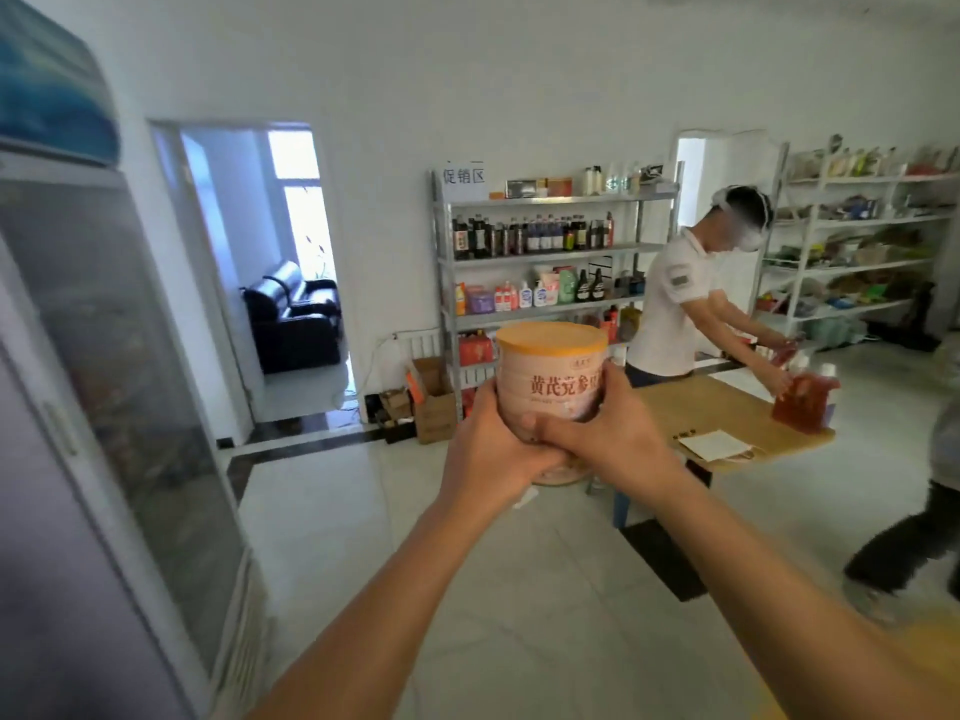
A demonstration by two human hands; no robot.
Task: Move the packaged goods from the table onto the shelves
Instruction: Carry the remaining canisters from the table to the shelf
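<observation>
Straight ahead, open tiled floor (545, 589) up to the metal shelves (550, 254). To the right, blocked by the wooden table (727, 413), a person in a white shirt (670, 314) bent over it, another person (904, 543) at the edge. To the left, hemmed by a glass-door cooler (119, 381). Cardboard boxes (434, 402) at the shelves' foot.

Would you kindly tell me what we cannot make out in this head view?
1. Head view: lower label of the can, covered by the left hand and right hand.
2. Head view: what stands on the far right shelves, too small and blurred.
3. Head view: a person at the right edge, cut off by the frame.
</observation>
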